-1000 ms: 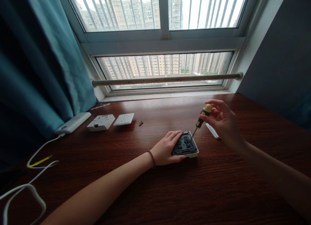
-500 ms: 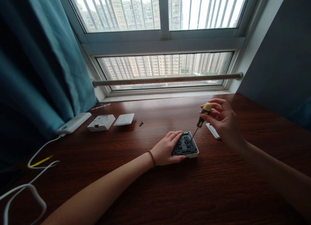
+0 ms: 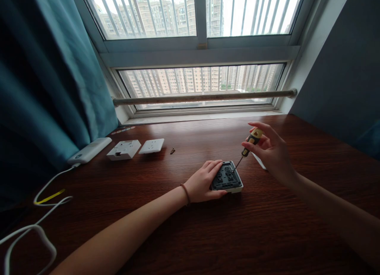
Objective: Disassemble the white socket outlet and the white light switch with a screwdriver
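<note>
My left hand (image 3: 207, 183) grips the left side of a square socket (image 3: 228, 177) with a dark inner face and a white rim, holding it flat on the table. In my right hand (image 3: 268, 150) is a screwdriver (image 3: 251, 141) with a yellow and black handle, pinched between thumb and fingers. Its shaft slants down to the left, and the tip meets the dark face near the socket's far right part. Whether a screw sits under the tip is too small to tell. Partly behind my right hand lies a thin white strip (image 3: 259, 161).
On the brown table (image 3: 190, 235), a white box (image 3: 124, 150), a white socket panel (image 3: 152, 146) and a few small screws (image 3: 172, 151) lie to the left. A white power strip (image 3: 90, 150) with its cable (image 3: 55, 176) and a yellow stick (image 3: 50, 197) are further left, by the curtain (image 3: 59, 77).
My right hand has shifted slightly and its fingers have turned the screwdriver handle, which leans a little further right. The forefinger is now more extended. The left hand and socket stay put.
</note>
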{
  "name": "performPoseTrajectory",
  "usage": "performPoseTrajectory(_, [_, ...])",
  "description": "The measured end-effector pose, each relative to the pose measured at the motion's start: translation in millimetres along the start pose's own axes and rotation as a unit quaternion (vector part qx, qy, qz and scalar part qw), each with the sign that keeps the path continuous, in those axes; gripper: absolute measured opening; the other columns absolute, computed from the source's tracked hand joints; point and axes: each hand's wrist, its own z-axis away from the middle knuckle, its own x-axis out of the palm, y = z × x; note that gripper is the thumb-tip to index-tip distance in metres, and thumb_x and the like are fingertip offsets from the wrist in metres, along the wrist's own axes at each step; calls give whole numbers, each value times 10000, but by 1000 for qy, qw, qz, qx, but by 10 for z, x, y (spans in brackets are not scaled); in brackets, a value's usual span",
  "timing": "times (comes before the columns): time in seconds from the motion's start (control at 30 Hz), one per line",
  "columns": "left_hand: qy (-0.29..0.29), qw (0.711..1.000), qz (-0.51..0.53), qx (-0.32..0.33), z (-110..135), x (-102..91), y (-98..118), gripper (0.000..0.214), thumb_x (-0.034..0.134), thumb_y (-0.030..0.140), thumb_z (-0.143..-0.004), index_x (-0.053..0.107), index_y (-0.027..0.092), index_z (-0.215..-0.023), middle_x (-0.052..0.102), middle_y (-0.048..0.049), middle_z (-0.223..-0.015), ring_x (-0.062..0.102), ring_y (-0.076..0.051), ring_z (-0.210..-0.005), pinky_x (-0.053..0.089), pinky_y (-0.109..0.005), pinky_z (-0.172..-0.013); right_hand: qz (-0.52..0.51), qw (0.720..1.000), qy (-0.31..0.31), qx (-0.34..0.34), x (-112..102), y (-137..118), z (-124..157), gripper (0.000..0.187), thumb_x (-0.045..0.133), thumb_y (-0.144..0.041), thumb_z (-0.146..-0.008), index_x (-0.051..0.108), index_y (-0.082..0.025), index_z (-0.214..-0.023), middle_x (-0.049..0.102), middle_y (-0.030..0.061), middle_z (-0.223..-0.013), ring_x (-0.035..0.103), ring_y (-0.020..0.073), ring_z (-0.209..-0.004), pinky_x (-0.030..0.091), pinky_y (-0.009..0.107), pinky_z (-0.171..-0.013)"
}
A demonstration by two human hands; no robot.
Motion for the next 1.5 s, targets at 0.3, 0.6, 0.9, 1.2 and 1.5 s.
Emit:
performPoseTrajectory(0.3, [2, 1000, 1, 0, 5, -1, 3, 809, 566, 527, -735, 276, 100, -1357, 360, -179, -1369, 328, -287, -1249, 315, -456, -1054, -52, 998, -32, 17, 19, -80, 35, 463, 598, -189, -778, 440, -286, -1202, 610, 41, -1008, 588, 200, -984, 494, 382, -842])
performPoseTrajectory(0.6, [-2, 1000, -2, -2, 2, -9, 9, 807, 565, 528, -735, 285, 88, -1351, 364, -189, -1364, 328, -291, -1247, 312, -456, -1054, 17, 1000, 8, -4, 1, 53, 6, 392, 694, -268, -705, 540, -297, -1064, 581, 3, -929, 567, 172, -854, 482, 343, -765])
performPoseTrajectory(0.9, [5, 1000, 11, 1, 3, -7, 9, 800, 584, 509, -729, 278, 118, -1356, 371, -184, -1357, 339, -300, -1241, 324, -482, -1039, -3, 1000, -26, -3, 19, -68, 40, 365, 497, -238, -858, 469, -320, -1213, 611, 28, -1004, 569, 189, -971, 455, 377, -837])
performPoseTrajectory(1.2, [3, 1000, 4, 0, 6, -1, 5, 805, 575, 519, -731, 286, 92, -1350, 364, -187, -1363, 331, -291, -1248, 316, -462, -1053, 1, 999, 34, -9, 3, 33, 5, 384, 735, -240, -652, 555, -298, -987, 563, -15, -899, 564, 164, -840, 464, 346, -794])
performPoseTrajectory(1.5, [5, 1000, 11, 1, 6, -5, 1, 806, 583, 514, -727, 284, 103, -1353, 368, -190, -1360, 335, -300, -1244, 320, -475, -1045, -86, 996, -32, -7, 23, -52, 38, 228, 477, -230, -843, 508, -272, -1065, 640, 35, -1000, 576, 199, -1001, 445, 402, -871])
